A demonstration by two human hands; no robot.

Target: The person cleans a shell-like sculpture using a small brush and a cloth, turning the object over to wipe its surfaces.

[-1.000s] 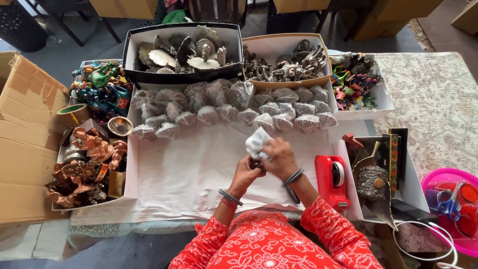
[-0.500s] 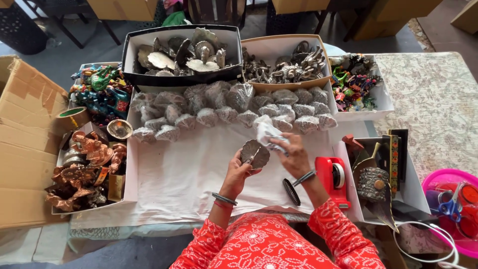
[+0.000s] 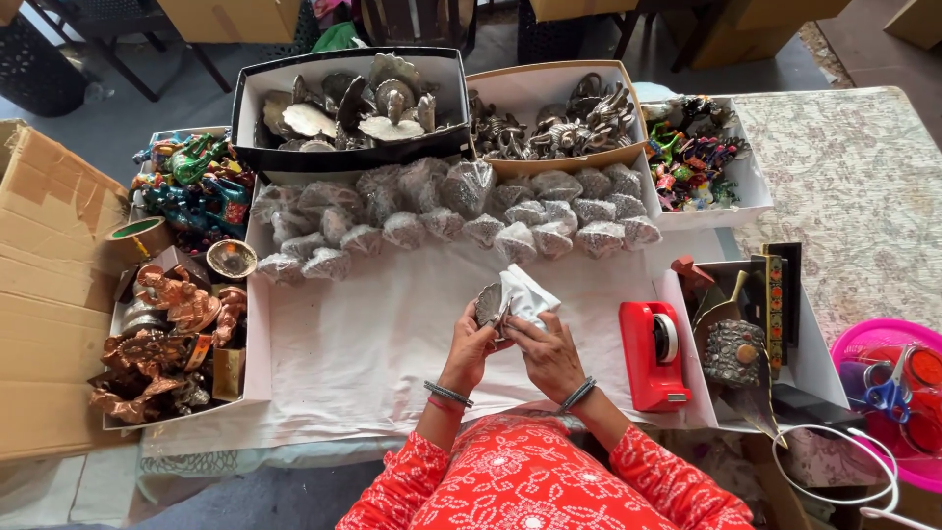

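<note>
My left hand (image 3: 471, 345) grips a small silver shell-shaped metal piece (image 3: 488, 302) over the white paper sheet (image 3: 373, 344). My right hand (image 3: 549, 353) holds a clear plastic wrap (image 3: 528, 294) against that piece; the wrap covers its right side. Both wrists wear bangles, and red patterned sleeves show at the bottom. Beyond the hands lie rows of wrapped silver pieces (image 3: 451, 216).
A red tape dispenser (image 3: 653, 353) stands right of my hands. Boxes of silver figures (image 3: 363, 103) (image 3: 559, 118) sit at the back; colourful figures (image 3: 692, 157) (image 3: 191, 186) and copper ones (image 3: 172, 334) at the sides. A cardboard box (image 3: 49, 294) is at left, a pink tub with scissors (image 3: 893, 383) at right.
One second ago both hands were together on the wrap. Half a second ago they were apart, showing the round metal piece. Now they are together again, with the wrap against the piece.
</note>
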